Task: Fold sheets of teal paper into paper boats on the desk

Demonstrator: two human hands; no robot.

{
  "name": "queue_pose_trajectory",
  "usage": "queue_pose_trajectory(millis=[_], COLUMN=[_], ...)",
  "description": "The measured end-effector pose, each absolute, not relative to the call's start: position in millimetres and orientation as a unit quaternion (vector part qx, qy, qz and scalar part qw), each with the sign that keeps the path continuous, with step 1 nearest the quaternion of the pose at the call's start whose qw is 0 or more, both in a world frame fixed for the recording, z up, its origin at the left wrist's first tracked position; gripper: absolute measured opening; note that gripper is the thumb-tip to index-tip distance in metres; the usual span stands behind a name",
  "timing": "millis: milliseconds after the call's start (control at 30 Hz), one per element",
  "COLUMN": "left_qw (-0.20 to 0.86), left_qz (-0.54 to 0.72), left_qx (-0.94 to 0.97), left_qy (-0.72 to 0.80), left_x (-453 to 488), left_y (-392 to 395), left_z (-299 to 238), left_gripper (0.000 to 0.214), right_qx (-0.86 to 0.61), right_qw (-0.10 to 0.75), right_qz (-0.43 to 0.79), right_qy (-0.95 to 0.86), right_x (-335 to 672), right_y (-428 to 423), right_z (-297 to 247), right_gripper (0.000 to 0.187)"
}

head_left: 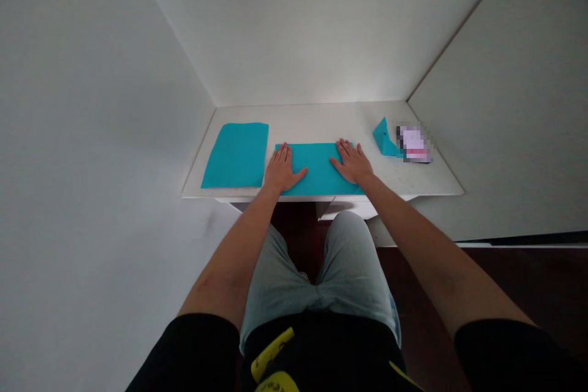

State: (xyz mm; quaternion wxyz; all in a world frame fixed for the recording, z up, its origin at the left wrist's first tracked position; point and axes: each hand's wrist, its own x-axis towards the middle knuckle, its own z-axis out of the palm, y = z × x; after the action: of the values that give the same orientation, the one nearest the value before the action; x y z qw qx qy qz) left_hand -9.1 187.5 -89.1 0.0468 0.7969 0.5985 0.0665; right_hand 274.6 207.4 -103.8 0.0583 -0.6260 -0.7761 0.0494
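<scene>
Blue sheet (316, 168) flat at near edge of white desk (312, 122), under the person's palms. Left hand (280, 171): fingers nearly together, thumb out; right hand (352, 163): fingers slightly parted. Even pressure should keep it flat; creases hard to judge.

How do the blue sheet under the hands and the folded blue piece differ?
The sheet lies flat; the folded piece stands peaked. The sheet is larger than the folded piece. Left hand and right hand rest on the sheet; neither touches the folded piece. Both are blue.
</scene>
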Motion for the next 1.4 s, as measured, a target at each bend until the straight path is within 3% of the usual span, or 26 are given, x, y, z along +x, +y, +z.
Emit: queue_pose_trajectory(millis=[233,433,600,767,1100,1400], left_qw=[0.045,0.043,0.04,0.043,0.052,0.06], left_qz=[0.061,0.06,0.062,0.063,0.077,0.088], left_qx=[0.798,0.795,0.796,0.795,0.791,0.789], left_qy=[0.597,0.602,0.6,0.602,0.605,0.604], left_x=[-10,-9,-9,-7,-8,-7], left_y=[189,187,187,187,188,186], left_z=[-89,-89,-89,-88,-92,-91], left_gripper=[0.101,0.104,0.103,0.099,0.096,0.096], right_qx=[-0.635,-0.589,-0.608,-0.637,-0.693,-0.638], right_qw=[0.056,0.113,0.156,0.129,0.111,0.125], right_qz=[0.038,0.006,0.054,0.094,0.037,-0.025], right_qy=[-0.77,-0.8,-0.777,-0.754,-0.711,-0.76], right_x=[272,249,195,173,229,271], right_y=[205,199,206,221,246,245], right_z=[-105,-88,-86,-100,-120,-103], right_gripper=[0.091,0.081,0.078,0.078,0.088,0.079])
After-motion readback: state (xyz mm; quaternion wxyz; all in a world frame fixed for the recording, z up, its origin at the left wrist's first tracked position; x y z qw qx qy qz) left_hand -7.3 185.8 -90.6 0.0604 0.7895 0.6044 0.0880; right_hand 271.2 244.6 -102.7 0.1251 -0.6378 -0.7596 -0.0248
